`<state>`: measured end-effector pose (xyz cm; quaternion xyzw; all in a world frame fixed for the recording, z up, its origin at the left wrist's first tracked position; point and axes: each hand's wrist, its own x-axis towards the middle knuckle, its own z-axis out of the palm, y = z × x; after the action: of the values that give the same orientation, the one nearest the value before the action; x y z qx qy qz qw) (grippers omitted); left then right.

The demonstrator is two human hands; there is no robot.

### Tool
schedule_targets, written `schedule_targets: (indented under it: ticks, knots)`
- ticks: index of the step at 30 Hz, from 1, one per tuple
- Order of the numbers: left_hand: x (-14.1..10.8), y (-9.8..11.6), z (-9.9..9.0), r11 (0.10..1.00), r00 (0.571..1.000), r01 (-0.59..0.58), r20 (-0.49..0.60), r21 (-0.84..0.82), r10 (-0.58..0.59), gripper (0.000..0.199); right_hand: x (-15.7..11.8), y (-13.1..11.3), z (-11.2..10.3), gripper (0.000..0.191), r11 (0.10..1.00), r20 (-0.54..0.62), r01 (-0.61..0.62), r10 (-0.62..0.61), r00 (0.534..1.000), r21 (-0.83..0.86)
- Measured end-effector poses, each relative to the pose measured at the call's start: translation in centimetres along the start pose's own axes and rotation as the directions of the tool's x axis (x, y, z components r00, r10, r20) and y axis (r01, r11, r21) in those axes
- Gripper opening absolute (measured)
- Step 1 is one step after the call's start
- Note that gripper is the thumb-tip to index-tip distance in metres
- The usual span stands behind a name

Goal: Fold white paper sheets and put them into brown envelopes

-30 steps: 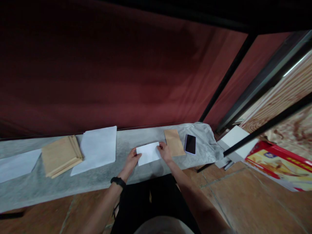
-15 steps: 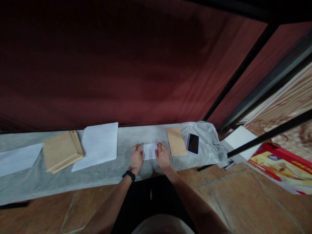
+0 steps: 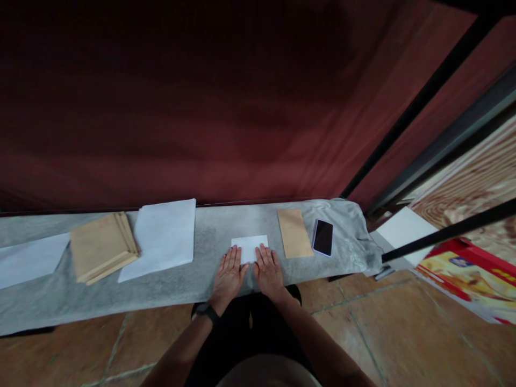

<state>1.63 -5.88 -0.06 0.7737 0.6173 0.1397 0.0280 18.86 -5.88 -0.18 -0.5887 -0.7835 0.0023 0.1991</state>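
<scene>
A small white paper (image 3: 250, 243) is laid flat on the cloth-covered desk (image 3: 213, 231), its longer side seemingly set left to right, just ahead of the palms and partly covered by the fingertips of the left hand (image 3: 228, 274) and right hand (image 3: 269, 273), neither being clearly nearer. Both hands are opened flat, palms down, with nothing gripped. To the right, a brown envelope (image 3: 295, 234) is placed, then a phone (image 3: 323, 237).

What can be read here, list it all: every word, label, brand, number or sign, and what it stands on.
No text is legible.
Red-and-yellow carton: blue logo and yellow lettering, both too blurred to read.
Smartphone: none readable on its dark screen.
Small white paper, brown kraft-paper stack, single kraft-paper piece: no writing visible.
</scene>
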Motion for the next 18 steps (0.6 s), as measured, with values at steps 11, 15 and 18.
schedule_targets:
  ticks: [11, 15, 18]
  knots:
    - [0.5, 1.6, -0.7, 1.0, 1.0, 0.018, -0.017, 0.008, -0.018, 0.061, -1.0, 0.6, 0.2, 0.056, 0.999, -0.073, -0.049, 0.048, 0.996, -0.001]
    - [0.4, 2.6, -0.3, 0.999, 0.999, -0.05, 0.004, -0.01, 0.05, 0.06, -1.1, 0.8, 0.2, 0.052, 0.999, -0.083, -0.045, 0.047, 0.995, 0.023]
    - [0.1, 2.4, -0.2, 0.997, 0.997, -0.08, -0.004, -0.012, 0.08, 0.059, -0.1, 0.8, 0.2, 0.048, 0.997, -0.077, -0.062, 0.066, 0.995, 0.054]
